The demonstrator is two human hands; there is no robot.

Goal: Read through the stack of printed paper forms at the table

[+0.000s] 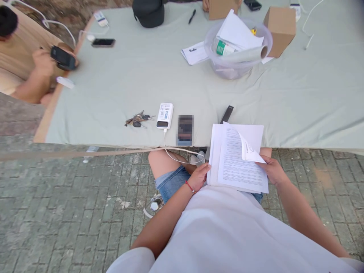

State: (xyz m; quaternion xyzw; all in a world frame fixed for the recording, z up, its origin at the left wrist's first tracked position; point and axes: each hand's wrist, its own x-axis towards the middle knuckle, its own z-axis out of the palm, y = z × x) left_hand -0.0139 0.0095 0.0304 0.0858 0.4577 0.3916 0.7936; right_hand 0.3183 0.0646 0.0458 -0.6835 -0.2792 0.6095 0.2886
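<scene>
A stack of printed papers (237, 170) rests over my lap at the table's near edge. My left hand (200, 176) grips its left edge, thumb on top and fingers hidden beneath. On the other side, my right hand (271, 170) pinches the curled corner of the top sheet, whose printed back shows. A dark, flat strip-like object (226, 114) lies on the table just beyond the papers. Left of them are a pixelated dark phone-sized object (185, 130), a white power bank (165, 115) with a white cable, and a bunch of keys (138, 119).
A clear plastic tub (227, 72) holding papers and a roll stands farther back beside a cardboard box (280, 30). A black bag-like object (148, 13), a pen (192, 16) and a phone (103, 43) lie across the table. At left, another person's hand (42, 64) is near a dark device.
</scene>
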